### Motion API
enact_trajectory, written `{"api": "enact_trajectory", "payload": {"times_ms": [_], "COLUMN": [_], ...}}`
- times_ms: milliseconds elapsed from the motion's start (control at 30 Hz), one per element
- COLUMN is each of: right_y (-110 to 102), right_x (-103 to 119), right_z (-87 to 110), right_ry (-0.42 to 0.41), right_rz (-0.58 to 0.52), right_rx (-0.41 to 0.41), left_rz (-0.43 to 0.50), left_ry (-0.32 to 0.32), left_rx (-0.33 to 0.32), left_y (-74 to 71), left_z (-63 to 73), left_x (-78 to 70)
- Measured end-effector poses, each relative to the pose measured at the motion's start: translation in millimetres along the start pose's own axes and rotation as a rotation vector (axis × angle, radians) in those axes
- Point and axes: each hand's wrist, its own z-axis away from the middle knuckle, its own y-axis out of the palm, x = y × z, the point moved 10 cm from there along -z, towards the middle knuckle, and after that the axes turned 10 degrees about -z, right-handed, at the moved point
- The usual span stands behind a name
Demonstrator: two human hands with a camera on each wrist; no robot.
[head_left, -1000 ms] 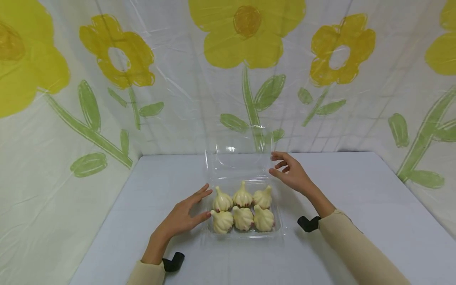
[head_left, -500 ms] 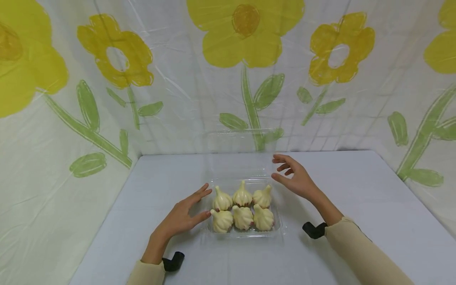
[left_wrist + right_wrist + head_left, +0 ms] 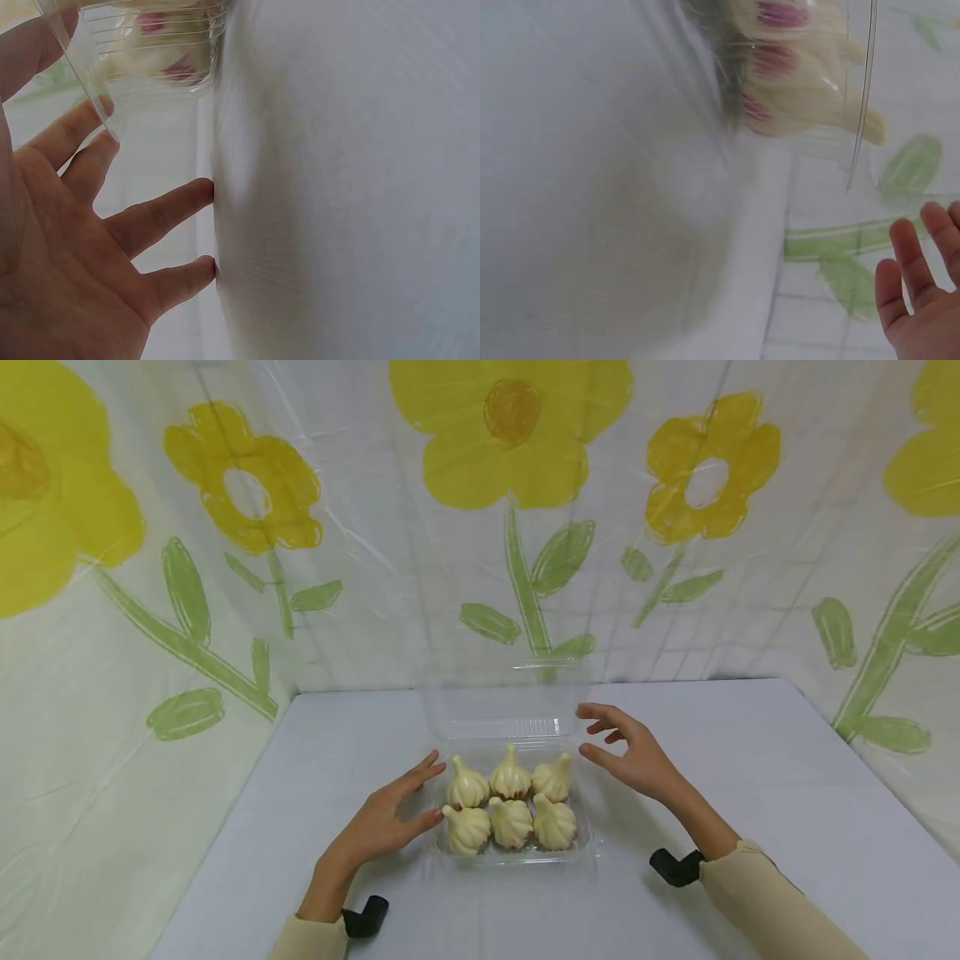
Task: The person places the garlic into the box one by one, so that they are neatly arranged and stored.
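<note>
A clear plastic clamshell box (image 3: 517, 858) holds several cream garlic bulbs (image 3: 512, 823) in two rows of three, with purple marks low on their sides. Its clear lid (image 3: 498, 727) leans back behind them, hard to see against the cloth. At the box's left side is my left hand (image 3: 386, 818), fingers spread; in the left wrist view (image 3: 82, 217) its upper fingertips meet the rim and two lower ones touch the table. My right hand (image 3: 633, 760) hovers beyond the back right corner, fingers loosely bent and holding nothing. The right wrist view shows a gap between its fingers (image 3: 911, 247) and the box.
The box stands on a white-covered table (image 3: 750, 793). Behind the table's back edge hangs a white cloth (image 3: 375, 610) with yellow flowers and green leaves. Black wrist mounts (image 3: 677, 867) stick out at both sleeves.
The lid has tipped farther back and lower. My right hand has come away from it, moving right and a little toward me. My left hand has stayed at the box's side.
</note>
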Motion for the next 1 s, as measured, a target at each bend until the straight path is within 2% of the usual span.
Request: {"api": "enact_trajectory", "payload": {"times_ms": [200,400,533,633,700,1000], "right_y": [0,2,3,6,7,13], "right_x": [0,-8,-12,-11,-10,-9], "right_z": [12.4,24.5,31.6,34.3,36.2,45.9], "right_ry": [-0.006,0.072,0.105,0.071,0.042,-0.03], "right_rz": [0.015,0.024,0.022,0.012,0.005,-0.024], "right_rx": [0.005,0.018,0.024,0.035,0.043,0.098], "left_rz": [-0.006,-0.024,-0.032,-0.027,-0.025,-0.013], "left_ry": [0.005,0.007,-0.062,-0.124,-0.135,-0.111], "left_rx": [-0.001,-0.001,0.015,0.031,0.036,0.011], "left_y": [-0.2,-0.2,1.0,2.8,3.4,1.4], "left_z": [-0.2,-0.7,-0.1,0.7,0.4,0.5], "left_x": [-0.7,-0.4,5.4,10.7,11.9,12.8]}}
